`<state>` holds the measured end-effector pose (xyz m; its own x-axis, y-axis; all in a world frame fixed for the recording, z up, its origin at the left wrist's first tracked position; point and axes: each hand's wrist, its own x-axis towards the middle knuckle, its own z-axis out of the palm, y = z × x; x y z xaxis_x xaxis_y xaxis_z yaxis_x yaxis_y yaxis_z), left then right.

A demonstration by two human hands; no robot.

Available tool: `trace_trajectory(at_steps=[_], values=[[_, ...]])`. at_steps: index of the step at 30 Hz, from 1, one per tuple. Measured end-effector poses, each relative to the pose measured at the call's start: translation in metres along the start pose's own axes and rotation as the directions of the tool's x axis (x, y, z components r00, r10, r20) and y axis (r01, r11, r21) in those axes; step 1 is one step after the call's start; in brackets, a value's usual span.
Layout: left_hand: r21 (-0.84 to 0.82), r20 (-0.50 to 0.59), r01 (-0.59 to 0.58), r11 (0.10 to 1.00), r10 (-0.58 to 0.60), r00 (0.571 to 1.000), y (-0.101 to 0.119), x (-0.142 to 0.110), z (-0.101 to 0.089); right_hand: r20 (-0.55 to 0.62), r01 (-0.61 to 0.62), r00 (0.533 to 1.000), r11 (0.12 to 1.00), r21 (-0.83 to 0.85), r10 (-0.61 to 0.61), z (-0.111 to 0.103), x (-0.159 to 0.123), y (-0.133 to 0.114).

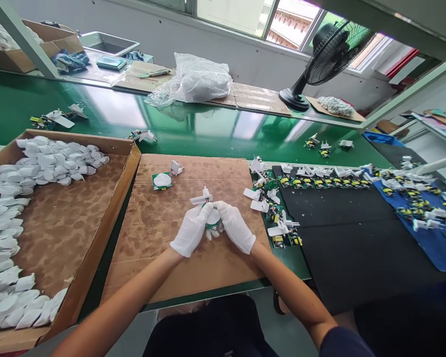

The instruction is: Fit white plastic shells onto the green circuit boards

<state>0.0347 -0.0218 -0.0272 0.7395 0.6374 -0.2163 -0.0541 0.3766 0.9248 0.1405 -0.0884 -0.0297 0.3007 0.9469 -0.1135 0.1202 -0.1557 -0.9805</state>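
Both hands wear white gloves and meet over a brown cardboard sheet (159,238). My left hand (192,229) and my right hand (235,225) are closed together on a small green circuit board with a white plug part (210,214) sticking up between them. Another green board with a white cap (162,180) lies on the cardboard farther back, with a loose white plug piece (176,168) beside it. To the right of my hands lies a heap of boards with white plug pieces (273,210).
A cardboard tray (107,213) on the left holds several white plastic shells. Rows of boards lie on a black mat (342,223) and a blue mat (431,243) at right. Behind the green belt stand a plastic bag (196,79) and a black fan (319,59).
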Motion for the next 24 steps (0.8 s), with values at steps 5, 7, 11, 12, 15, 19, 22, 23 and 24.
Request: trace_trajectory(at_steps=[5,7,11,12,15,19,22,23,24], values=[[0.057,0.090,0.048,0.997,-0.053,0.994,-0.005,0.003,-0.002,-0.047,0.075,0.995,0.971,-0.227,-0.088,-0.005,0.004,0.000],[0.105,0.157,0.095,0.990,-0.111,0.981,-0.003,0.003,0.000,-0.060,0.095,0.992,0.957,-0.274,-0.115,-0.009,0.005,0.002],[0.194,0.235,0.022,0.981,-0.068,0.970,-0.001,0.002,0.003,-0.041,0.114,0.990,0.947,-0.299,-0.133,-0.015,0.004,0.006],[0.199,0.239,-0.008,0.980,-0.041,0.970,-0.001,0.002,0.002,-0.039,0.112,0.991,0.948,-0.298,-0.130,-0.016,0.004,0.006],[0.198,0.230,-0.032,0.980,-0.015,0.973,-0.003,0.002,-0.001,-0.037,0.089,0.994,0.955,-0.284,-0.104,-0.016,0.004,0.005],[0.162,0.282,0.002,0.987,-0.048,0.958,-0.002,0.003,-0.003,-0.057,0.062,0.996,0.985,-0.163,-0.072,-0.014,0.006,0.001],[0.023,0.293,0.074,0.997,-0.077,0.953,0.000,0.004,0.000,-0.045,0.048,0.998,0.992,-0.115,-0.054,-0.013,0.007,0.002],[-0.015,0.295,0.108,0.994,-0.098,0.950,0.000,0.004,0.000,-0.028,0.038,0.999,0.990,-0.136,-0.042,-0.013,0.006,0.002],[-0.038,0.295,0.136,0.990,-0.119,0.948,-0.002,0.005,0.000,-0.005,0.029,1.000,0.986,-0.164,-0.031,-0.014,0.006,0.003]])
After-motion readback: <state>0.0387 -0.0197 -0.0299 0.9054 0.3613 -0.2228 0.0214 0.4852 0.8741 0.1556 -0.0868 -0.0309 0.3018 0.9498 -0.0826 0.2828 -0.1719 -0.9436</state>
